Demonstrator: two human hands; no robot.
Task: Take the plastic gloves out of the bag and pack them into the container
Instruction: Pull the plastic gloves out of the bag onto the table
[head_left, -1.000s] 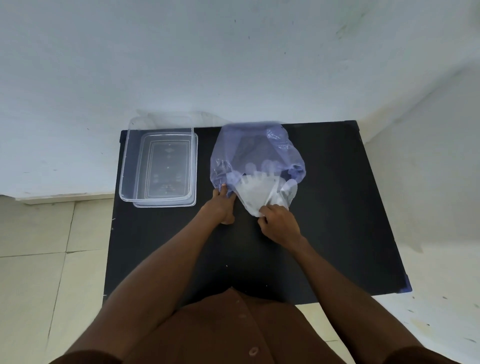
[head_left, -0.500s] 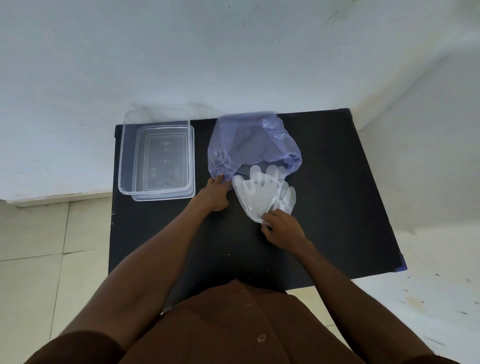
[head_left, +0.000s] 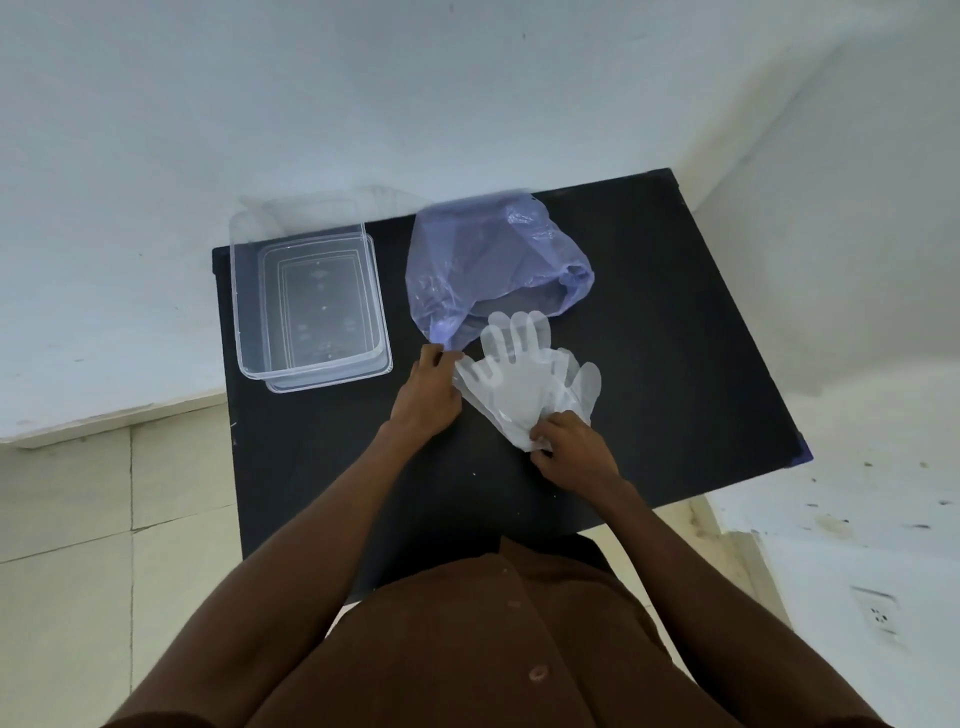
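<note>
Right hand has the cuff end of the plastic gloves pinched between its fingertips, and that's the only real grip on the stack. Left hand is pressing down on the near edge of the purple bag, right at its mouth. I can't tell whether it's actually pinching the film or just pinning it flat.

The gloves look to be a thin stack, fanned a bit, lying on the black table with the finger ends just at the bag's opening. Whether the tips are fully clear of it is hard to call. The clear container sits open to the left of the bag, apparently resting on its own lid, with nothing inside as far as I can see.

So the step in hand reads as finishing the pull-out. Honestly the trick here is to keep that bag edge pinned and draw the cuffs straight toward the body, low to the table, so the flimsy stack slides out together instead of peeling apart. This film is slippery and clingy, so a wider pinch across all the cuffs would probably help before lifting. Then it's a short carry left, past the left hand, and I'd guess they need folding to sit flat in there.
</note>
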